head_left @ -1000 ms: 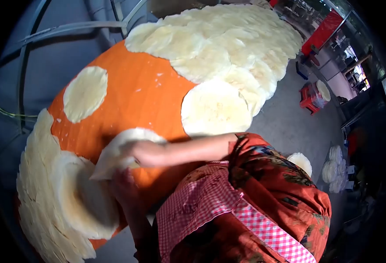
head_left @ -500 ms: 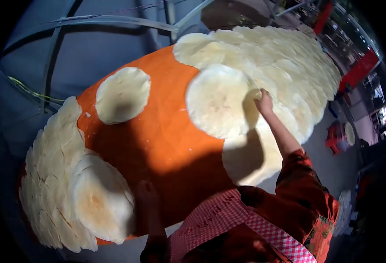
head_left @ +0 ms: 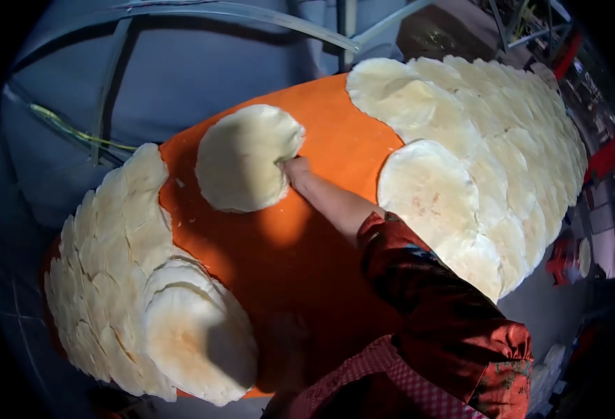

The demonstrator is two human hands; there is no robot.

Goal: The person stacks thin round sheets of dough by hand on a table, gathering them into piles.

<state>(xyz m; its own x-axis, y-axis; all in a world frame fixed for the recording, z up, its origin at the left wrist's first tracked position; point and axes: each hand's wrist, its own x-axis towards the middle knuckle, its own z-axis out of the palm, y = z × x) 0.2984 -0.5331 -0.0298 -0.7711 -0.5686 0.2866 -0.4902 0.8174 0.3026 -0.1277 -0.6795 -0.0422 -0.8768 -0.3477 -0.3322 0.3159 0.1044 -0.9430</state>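
My right hand point(head_left: 295, 169) reaches over the orange cloth and pinches the right edge of a round, pale flatbread point(head_left: 241, 160). The edge is dented at my fingers. Whether one sheet or a stack lies there I cannot make out. In deep shadow near the front edge, my left hand point(head_left: 290, 335) hangs low over the cloth, its fingers too dark and smeared to read. Beside it on the left is a pile of round flatbreads point(head_left: 189, 335) with a browned middle. Another browned flatbread point(head_left: 428, 188) lies to the right of my right forearm.
Overlapping flatbreads cover both the right end point(head_left: 510, 153) and the left end point(head_left: 108, 265) of the orange cloth point(head_left: 321, 279). Metal bars point(head_left: 251, 10) and a grey sheet stand behind. A red stool point(head_left: 566, 262) is on the floor at right.
My right hand has moved left from the right-hand flatbreads to the edge of the flatbread on the bare cloth. The view has shifted left, so everything sits further right.
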